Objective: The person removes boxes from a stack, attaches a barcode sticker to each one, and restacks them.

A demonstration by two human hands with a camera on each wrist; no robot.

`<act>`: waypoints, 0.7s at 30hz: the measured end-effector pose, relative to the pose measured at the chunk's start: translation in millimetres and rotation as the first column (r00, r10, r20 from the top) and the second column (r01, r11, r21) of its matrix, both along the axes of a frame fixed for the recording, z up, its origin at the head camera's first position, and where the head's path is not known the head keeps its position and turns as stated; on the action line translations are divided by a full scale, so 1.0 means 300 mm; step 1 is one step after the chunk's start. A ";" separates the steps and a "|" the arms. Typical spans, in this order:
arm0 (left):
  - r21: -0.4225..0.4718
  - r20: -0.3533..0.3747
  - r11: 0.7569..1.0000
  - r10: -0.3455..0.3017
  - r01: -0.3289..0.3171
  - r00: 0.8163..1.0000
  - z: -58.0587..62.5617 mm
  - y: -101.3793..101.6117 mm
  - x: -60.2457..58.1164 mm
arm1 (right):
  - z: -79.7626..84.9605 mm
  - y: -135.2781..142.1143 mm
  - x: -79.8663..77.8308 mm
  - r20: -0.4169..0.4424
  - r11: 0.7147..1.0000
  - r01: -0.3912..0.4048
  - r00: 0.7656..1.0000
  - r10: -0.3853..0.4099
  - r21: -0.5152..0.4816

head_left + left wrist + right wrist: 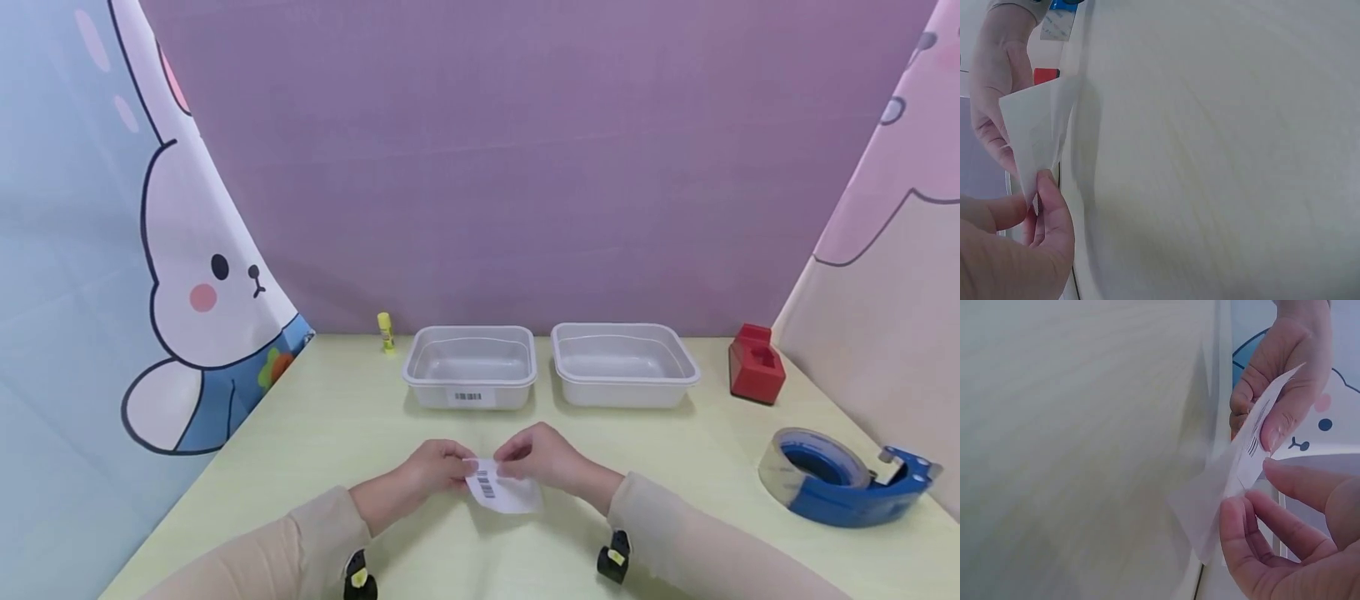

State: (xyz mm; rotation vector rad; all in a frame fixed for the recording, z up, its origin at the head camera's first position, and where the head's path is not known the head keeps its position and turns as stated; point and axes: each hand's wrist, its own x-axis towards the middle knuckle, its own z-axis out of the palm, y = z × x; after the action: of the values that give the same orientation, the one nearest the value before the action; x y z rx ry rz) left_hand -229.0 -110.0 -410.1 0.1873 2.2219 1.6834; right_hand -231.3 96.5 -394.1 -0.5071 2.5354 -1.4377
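Head vw dn; wrist vws nr, prob. rolled; share paper (519, 497).

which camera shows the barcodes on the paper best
The head view: the printed side of the paper faces that camera, so the barcodes stand out dark against white. The right wrist view shows some bars at a steep slant; the left wrist view shows the other side, with no clear bars.

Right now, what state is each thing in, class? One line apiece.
Paper: bent, held up.
Left hand: pinching Paper.
Right hand: holding Paper.
Left box: open, upright, barcode label on front.
Right box: open, upright, no label showing.
Glue stick: upright.
Tape dispenser: lying flat, loaded.
Red block: untouched.
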 end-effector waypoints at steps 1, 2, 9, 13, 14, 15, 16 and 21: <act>0.011 0.000 1.000 0.006 -0.006 1.000 0.001 0.002 0.003 | 0.001 0.000 0.001 -0.010 1.000 0.006 1.000 -0.006 0.004; 0.019 0.000 1.000 0.013 -0.013 1.000 0.002 0.005 0.005 | 0.000 -0.001 0.000 -0.019 1.000 0.013 1.000 -0.013 0.006; 0.067 0.009 0.997 0.034 -0.035 0.999 0.006 0.023 0.015 | 0.001 -0.010 0.004 -0.076 0.997 0.074 0.995 -0.071 0.031; 0.085 0.003 0.996 0.032 -0.033 0.999 0.004 0.030 0.012 | -0.004 -0.013 0.002 -0.106 0.993 0.112 0.988 -0.108 0.026; 0.086 0.001 0.996 0.034 -0.034 0.999 0.004 0.031 0.012 | -0.005 -0.013 0.001 -0.112 0.992 0.122 0.987 -0.119 0.024; 0.085 0.001 0.996 0.034 -0.034 0.999 0.003 0.032 0.012 | -0.006 -0.012 0.000 -0.116 0.991 0.132 0.985 -0.128 0.020; 0.081 0.001 0.996 0.035 -0.035 0.999 0.003 0.032 0.012 | -0.005 -0.012 0.000 -0.115 0.990 0.138 0.984 -0.136 0.015; 0.076 0.017 0.997 0.020 -0.021 1.000 0.007 0.027 0.013 | 0.000 -0.009 0.002 -0.114 0.993 0.114 0.987 -0.113 -0.001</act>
State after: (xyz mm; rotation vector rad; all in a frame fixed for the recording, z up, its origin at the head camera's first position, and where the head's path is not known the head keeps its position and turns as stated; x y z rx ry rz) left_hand -225.1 -101.8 -407.9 0.1699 2.1567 1.7760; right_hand -230.7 93.8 -394.0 -0.4629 2.6971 -1.4793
